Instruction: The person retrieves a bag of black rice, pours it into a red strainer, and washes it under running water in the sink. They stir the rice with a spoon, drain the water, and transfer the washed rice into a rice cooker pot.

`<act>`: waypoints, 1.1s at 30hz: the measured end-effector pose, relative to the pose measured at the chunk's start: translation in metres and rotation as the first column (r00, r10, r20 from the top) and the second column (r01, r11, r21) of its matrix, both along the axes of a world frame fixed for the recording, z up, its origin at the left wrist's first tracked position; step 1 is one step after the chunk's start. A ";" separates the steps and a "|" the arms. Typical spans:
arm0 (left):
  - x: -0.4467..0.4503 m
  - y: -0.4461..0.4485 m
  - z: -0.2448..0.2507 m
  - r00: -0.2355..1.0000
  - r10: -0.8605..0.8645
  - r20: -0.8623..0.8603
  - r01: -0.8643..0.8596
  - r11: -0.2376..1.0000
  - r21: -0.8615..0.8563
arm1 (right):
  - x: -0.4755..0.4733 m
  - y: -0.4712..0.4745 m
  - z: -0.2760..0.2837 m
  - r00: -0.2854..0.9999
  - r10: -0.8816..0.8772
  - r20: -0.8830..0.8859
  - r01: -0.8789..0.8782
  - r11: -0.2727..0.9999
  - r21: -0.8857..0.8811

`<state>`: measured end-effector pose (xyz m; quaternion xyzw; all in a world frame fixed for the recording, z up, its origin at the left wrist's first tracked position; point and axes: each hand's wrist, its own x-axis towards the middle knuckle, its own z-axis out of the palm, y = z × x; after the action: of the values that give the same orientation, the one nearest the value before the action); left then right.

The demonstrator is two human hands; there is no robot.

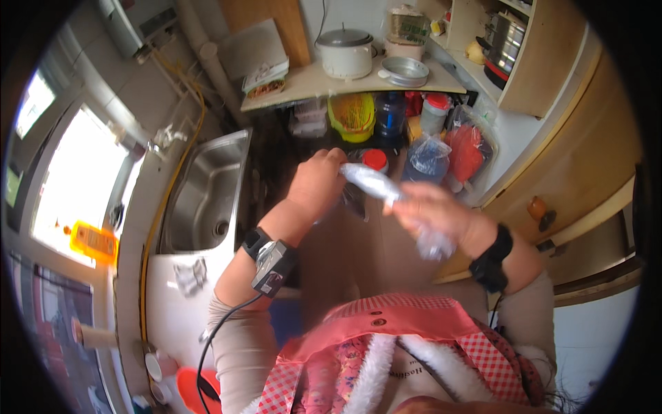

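Stretched between both hands is a twisted, whitish translucent plastic bag (373,181), blurred by motion. My left hand (318,178) grips one end of it, with the fingers curled. The other end passes through my right hand (434,212), and a bunched part hangs below the fingers. A dark, partly clear piece shows below the bag near my left hand; what it is I cannot tell. Behind the bag, lower down, stands a jar with a red lid (375,159).
A steel sink (204,196) is at the left, beside a white counter (160,310) with a grey cloth (190,277). Ahead, a shelf (305,85) holds a rice cooker (345,54) and an aluminium pan (404,71). Bags and a water jug (389,114) stand underneath. A wooden door (579,171) is at the right.
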<state>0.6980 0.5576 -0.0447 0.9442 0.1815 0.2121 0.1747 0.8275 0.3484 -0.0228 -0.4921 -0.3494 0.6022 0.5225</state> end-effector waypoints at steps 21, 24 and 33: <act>0.233 0.087 -0.034 0.873 -0.422 0.245 0.480 0.835 -0.271 | 0.248 0.142 -0.071 0.964 -0.234 -0.124 0.256 0.942 0.217; 0.291 0.100 -0.050 0.826 -0.488 0.282 0.485 0.870 0.085 | 0.286 0.151 -0.072 0.876 -0.338 -0.343 0.375 0.926 0.046; 0.409 0.129 -0.095 0.986 0.069 0.151 0.018 0.862 -0.506 | 0.374 0.164 -0.106 0.443 -0.728 0.524 0.311 0.672 0.672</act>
<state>1.1065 0.6867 -0.1401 0.8421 0.2281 0.2365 0.4276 1.2017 0.5125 -0.1288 -0.6347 -0.4954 0.0288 0.5924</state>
